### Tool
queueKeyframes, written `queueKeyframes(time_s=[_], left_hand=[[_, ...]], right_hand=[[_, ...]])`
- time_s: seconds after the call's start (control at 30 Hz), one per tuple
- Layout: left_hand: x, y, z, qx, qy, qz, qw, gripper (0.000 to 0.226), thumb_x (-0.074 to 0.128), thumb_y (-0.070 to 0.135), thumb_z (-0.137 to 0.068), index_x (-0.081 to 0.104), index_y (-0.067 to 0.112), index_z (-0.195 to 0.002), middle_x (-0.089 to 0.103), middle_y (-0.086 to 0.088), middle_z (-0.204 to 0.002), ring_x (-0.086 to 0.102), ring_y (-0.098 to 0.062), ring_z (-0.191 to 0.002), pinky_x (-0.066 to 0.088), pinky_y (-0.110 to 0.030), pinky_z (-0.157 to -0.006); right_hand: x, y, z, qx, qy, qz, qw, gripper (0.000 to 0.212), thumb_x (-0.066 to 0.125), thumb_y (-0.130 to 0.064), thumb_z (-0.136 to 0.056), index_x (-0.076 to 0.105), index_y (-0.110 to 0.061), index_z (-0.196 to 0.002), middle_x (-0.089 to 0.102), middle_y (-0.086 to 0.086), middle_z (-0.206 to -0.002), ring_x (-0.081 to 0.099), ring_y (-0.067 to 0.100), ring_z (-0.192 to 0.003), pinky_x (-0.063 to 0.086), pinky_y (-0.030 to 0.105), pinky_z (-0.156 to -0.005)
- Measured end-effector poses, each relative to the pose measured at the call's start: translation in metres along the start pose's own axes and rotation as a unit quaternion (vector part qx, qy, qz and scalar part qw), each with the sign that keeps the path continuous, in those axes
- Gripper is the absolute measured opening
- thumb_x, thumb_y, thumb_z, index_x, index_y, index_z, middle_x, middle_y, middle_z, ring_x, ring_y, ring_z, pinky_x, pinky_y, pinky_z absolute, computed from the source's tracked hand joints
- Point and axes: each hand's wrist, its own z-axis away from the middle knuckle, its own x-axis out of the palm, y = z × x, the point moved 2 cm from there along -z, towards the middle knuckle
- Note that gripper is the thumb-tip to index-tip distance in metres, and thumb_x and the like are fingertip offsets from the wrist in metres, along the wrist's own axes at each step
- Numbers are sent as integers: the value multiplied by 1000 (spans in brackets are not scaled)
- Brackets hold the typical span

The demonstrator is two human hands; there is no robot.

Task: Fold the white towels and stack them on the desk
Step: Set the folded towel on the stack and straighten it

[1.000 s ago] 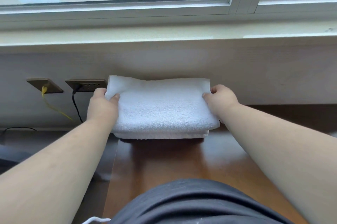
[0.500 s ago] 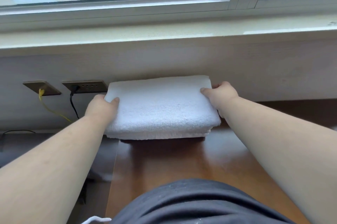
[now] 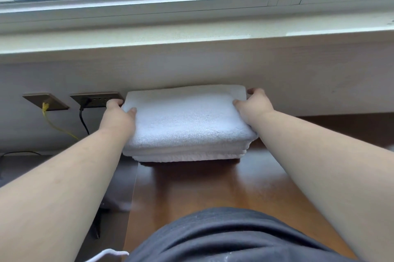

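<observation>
Towel stack pushed back to wall, hands gripping its ends, fingertips hidden

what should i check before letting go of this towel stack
1. Stack of white towels resting on the desk: ok, bottom layer sits on the wood.
2. Layer edges lined up at the front: not ok, lowest layer sits a little inset.
3. Stack within the desk's left edge: cannot tell, left hand and forearm cover that corner.
4. Grip of both hands even: ok, right hand mirrors the left at the opposite end.
5. Black cable and yellow cable away from the towels: ok.
</observation>
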Motion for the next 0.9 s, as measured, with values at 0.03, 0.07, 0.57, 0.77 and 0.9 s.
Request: queueKeyframes(time_s=[0.03,0.07,0.57,0.77,0.9], left_hand=[[0,1,-2,3,-1,-7,1000,51,54,34,-97,34,18,-140,53,-13,-132,50,-28,-98,34,-33,-81],[0,2,-4,10,4,-7,1000,50,55,33,-97,35,18,-140,53,-12,-132,48,-26,-95,34,-33,-81],[56,48,47,379,-135,-266,876,60,26,55,-96,23,34,-152,13,-1,-163,8,-23,-149,8,-42,-120],[55,44,35,260,-141,-339,893,70,14,65,-92,13,33,-153,8,-4,-163,3,-27,-149,4,-49,-119],[39,52,63,414,-65,-230,878,76,18,64,-91,34,19,-150,34,-8,-155,27,-26,-143,20,-45,-117]], right_hand=[[0,2,0,12,-3,9,1000,55,65,-32,-89,40,-18,-136,57,6,-125,57,24,-93,41,27,-79],[1,2,0,13,-2,7,1000,56,63,-31,-89,39,-19,-138,58,4,-119,58,23,-89,40,27,-77],[41,-17,20,-311,-49,367,875,59,37,-56,-95,36,-27,-146,22,6,-161,11,26,-149,8,54,-119],[31,-15,16,-220,-58,417,880,74,22,-68,-93,21,-24,-153,14,5,-164,5,25,-151,4,59,-118],[47,-34,72,-412,-50,377,828,88,9,-73,-86,31,-19,-153,28,4,-161,17,23,-150,5,52,-120]])
